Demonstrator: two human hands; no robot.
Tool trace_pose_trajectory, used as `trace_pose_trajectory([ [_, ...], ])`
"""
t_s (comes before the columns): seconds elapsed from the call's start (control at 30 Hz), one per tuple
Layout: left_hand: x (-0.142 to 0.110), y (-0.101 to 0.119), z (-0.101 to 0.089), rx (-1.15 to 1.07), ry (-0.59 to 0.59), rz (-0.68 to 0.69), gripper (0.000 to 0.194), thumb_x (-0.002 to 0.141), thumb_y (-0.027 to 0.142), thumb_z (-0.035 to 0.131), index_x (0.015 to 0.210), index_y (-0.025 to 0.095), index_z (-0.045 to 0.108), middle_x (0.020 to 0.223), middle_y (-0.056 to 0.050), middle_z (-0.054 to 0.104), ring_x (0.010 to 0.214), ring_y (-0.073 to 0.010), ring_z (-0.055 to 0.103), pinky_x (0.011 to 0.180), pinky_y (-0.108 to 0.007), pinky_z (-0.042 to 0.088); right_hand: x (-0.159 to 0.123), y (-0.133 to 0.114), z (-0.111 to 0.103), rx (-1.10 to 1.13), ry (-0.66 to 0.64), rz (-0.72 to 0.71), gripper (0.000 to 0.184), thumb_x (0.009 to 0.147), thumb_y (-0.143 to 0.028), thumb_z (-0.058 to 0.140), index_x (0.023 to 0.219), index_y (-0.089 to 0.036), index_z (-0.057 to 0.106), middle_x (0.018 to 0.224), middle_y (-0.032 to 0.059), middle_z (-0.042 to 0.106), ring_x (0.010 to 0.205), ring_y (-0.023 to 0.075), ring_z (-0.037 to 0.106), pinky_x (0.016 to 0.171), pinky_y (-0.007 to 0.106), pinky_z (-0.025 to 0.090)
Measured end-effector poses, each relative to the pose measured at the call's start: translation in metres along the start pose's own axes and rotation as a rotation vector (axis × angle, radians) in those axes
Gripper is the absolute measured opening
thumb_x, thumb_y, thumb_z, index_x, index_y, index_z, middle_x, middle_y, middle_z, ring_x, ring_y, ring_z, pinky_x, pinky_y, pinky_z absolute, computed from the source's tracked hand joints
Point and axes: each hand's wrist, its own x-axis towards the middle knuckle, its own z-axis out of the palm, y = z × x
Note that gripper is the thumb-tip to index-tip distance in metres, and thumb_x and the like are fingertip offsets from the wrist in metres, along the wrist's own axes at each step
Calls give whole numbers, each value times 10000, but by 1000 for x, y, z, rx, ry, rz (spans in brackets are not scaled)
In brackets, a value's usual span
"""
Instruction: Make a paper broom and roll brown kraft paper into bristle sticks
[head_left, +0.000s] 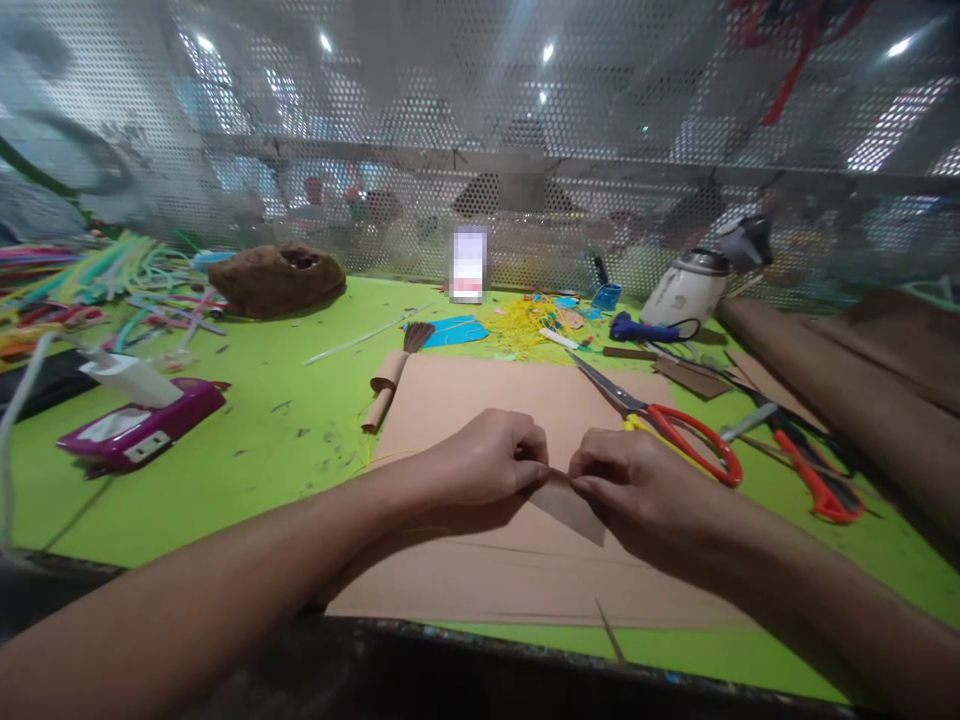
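Observation:
My left hand (495, 455) and my right hand (630, 475) meet low over a tan sheet (480, 390) lying on the green table. Between the fingertips of both hands is a thin brown paper piece (570, 510), pinched along its upper edge; a translucent-looking flap hangs down from it. Both hands have curled fingers, thumb against index finger. Just beyond my right hand lie large scissors (694, 440) with orange handles, blades pointing away to the left. A curled tan roll (388, 372) and a brown fringed piece (418, 337) sit at the sheet's far left corner.
Left are a purple power strip (142, 435) with a white charger, and a brown bag-like bundle (277, 280). At the back are a phone (468, 265), a blue piece (455, 331) and yellow shreds (529, 325). Right are a white appliance (686, 290) and another orange-handled tool (817, 485).

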Motion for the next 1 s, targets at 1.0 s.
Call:
trace_pose_trajectory([
  [1.0, -9, 1, -1, 282, 8, 248, 152, 826, 168, 560, 678, 151, 591, 713, -36, 522, 717, -155, 470, 637, -276, 352, -7, 6, 3, -229, 22, -121, 155, 832, -137, 499, 741, -187, 615, 726, 29, 595, 629, 138, 508, 605, 275, 364],
])
